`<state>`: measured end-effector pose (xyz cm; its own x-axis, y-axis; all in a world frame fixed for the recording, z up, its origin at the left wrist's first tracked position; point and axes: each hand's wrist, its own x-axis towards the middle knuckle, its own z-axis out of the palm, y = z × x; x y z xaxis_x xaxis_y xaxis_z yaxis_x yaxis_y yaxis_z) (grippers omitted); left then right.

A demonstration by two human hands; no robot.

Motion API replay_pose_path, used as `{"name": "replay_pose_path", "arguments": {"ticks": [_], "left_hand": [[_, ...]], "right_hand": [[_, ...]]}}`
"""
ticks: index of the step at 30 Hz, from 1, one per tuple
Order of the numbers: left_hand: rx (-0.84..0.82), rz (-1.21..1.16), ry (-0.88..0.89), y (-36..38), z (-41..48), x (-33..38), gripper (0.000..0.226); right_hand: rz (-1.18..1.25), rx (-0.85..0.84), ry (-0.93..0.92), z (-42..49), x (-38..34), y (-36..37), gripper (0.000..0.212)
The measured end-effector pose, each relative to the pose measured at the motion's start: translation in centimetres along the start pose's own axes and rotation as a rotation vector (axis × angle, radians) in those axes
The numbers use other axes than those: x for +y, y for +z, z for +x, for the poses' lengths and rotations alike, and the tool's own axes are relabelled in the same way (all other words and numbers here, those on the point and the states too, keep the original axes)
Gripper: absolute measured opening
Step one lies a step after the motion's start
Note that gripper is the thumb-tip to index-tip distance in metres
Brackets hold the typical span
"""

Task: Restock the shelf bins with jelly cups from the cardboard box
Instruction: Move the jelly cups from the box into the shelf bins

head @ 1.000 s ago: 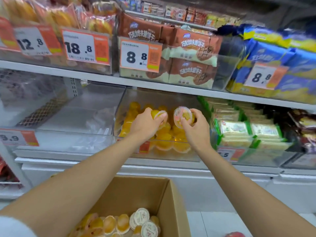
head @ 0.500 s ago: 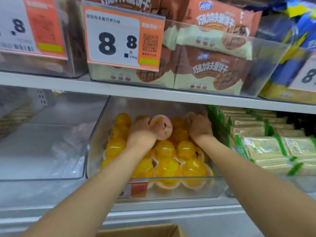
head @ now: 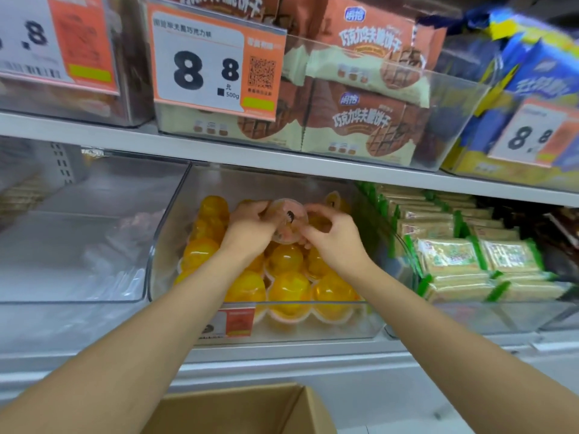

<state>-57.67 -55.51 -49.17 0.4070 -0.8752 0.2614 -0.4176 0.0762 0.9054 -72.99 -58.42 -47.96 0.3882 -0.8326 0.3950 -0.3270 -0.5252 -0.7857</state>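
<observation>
— Where's the jelly cup (head: 286,222)?
— Between my hands. My left hand (head: 250,228) grips it, lid toward me; my right hand (head: 333,238) curls at its rim, pinching or only touching, I cannot tell.
— And the rest?
— Stacked cups (head: 289,289) under my wrists, in the clear bin (head: 166,245).

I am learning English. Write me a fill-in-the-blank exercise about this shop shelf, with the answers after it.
1. The left hand holds one jelly ___.
2. The packs right of the clear bin have ___ edges.
3. The price tag above the bin shows two digits, both ___.
Answers: cup; green; eight.
</observation>
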Motion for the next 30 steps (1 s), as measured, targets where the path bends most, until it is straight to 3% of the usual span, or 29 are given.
{"name": "replay_pose_path", "arguments": {"ticks": [3,7,10,13,16,19,22,27,30], "left_hand": [[-0.007,-0.097,-0.029,-0.2,0.2,-0.6,0.038],[-0.04,0.086,-0.02,0.2,0.5,-1.3,0.029],[-0.062,0.187,-0.001,0.4,0.4,-1.6,0.016],[-0.066,0.247,0.011,0.1,0.4,-1.8,0.013],[-0.046,0.276,0.038,-0.1,0.3,-1.6,0.011],[-0.01,0.277,0.045,-0.6,-0.1,-1.0,0.011],[0.047,0.324,0.128,-1.6,-1.4,0.0,0.013],[0.116,0.43,0.212,-3.6,-7.5,1.7,0.008],[0.116,0.521,0.253,-5.1,-12.4,1.3,0.013]], "right_hand": [[-0.103,0.201,0.064,0.9,0.1,-0.7,0.029],[-0.392,0.429,-0.124,1.4,0.4,-3.8,0.017],[-0.742,0.318,-0.068,1.6,1.6,-4.9,0.017],[-1.02,0.114,0.063,1.8,3.1,-4.0,0.04],[-1.053,0.049,0.083,1.5,3.0,-3.7,0.03],[-1.064,-0.01,0.105,0.9,2.5,-4.0,0.034],[-0.921,0.033,0.123,-0.6,1.8,-4.1,0.04],[-0.618,0.133,-0.154,-5.6,0.1,-2.9,0.024],[-0.546,0.163,-0.212,-9.7,-1.8,-0.2,0.016]]}}
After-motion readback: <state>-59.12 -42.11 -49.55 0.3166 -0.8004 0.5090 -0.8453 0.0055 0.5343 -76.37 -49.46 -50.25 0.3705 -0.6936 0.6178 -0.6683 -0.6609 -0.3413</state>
